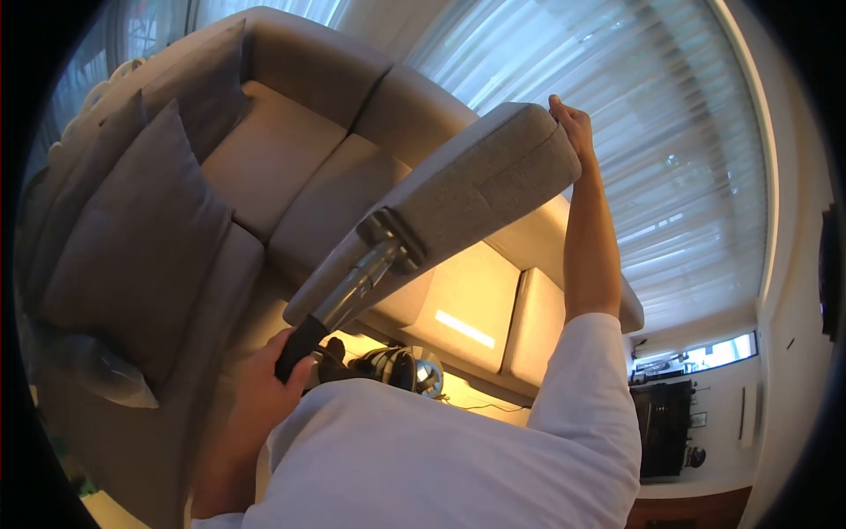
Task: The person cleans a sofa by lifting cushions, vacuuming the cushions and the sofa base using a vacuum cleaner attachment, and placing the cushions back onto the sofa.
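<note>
Your left hand (269, 381) grips the vacuum wand (345, 295), nozzle (395, 240) against the cushion (493, 181) your right hand (574, 130) holds tilted. Judged step: vacuuming its face; next stroke calls for steady support.

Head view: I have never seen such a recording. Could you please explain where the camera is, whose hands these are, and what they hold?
There is no robot here. One camera, worn on a person's head, looks forward and down, so both hands and the white shirt belong to the wearer. The left hand grips the black handle of a tube. The dark nozzle at its end appears to rest against a grey cushion; it looks like a vacuum cleaner attachment. The right hand holds the cushion's far end. Behind stands a sofa, with pillows on its left side.
</note>
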The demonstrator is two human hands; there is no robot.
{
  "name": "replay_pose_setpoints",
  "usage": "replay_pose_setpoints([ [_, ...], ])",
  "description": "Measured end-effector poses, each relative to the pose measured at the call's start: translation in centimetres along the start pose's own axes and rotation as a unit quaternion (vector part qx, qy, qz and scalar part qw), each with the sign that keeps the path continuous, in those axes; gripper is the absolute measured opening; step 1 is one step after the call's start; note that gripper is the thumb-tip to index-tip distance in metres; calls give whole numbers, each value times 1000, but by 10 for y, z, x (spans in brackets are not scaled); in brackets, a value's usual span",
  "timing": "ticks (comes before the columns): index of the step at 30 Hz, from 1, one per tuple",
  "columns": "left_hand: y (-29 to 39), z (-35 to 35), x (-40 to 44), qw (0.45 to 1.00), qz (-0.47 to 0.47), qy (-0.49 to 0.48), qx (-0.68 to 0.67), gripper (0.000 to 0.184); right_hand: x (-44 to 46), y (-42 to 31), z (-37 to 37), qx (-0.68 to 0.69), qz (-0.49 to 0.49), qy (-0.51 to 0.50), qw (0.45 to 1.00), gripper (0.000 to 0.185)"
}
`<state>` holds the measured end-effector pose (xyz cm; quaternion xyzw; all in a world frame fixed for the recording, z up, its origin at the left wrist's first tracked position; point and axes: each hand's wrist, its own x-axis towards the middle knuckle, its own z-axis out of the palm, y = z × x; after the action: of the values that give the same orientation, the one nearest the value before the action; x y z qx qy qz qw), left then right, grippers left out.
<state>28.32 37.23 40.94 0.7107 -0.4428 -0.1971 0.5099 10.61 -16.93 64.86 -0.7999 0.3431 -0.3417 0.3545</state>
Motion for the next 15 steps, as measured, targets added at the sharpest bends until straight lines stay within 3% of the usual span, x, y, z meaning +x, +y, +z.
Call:
replay_pose_setpoints([
  [4, -2, 5, -11, 998, -65, -3, -24, 47, 9, -12, -5, -105, -11, -12, 994, 40],
  [7, -7, 7, -15, 999, 30, 1, 21, 52, 10, -45, 5, -187, -4, -87, 978, 40],
  [10, -9, 16, -18, 1000, 16, 1, 19, 53, 8, -66, 22, -144, 78, -129, 978, 40],
  [12, -14, 23, -21, 1000, 27, 6, 12, 54, 23, -65, 25, -241, 57, -248, 937, 34],
  [15, -19, 22, -20, 998, 46, 39, 14, 54, 24, -75, 31, -260, 115, -259, 923, 40],
])
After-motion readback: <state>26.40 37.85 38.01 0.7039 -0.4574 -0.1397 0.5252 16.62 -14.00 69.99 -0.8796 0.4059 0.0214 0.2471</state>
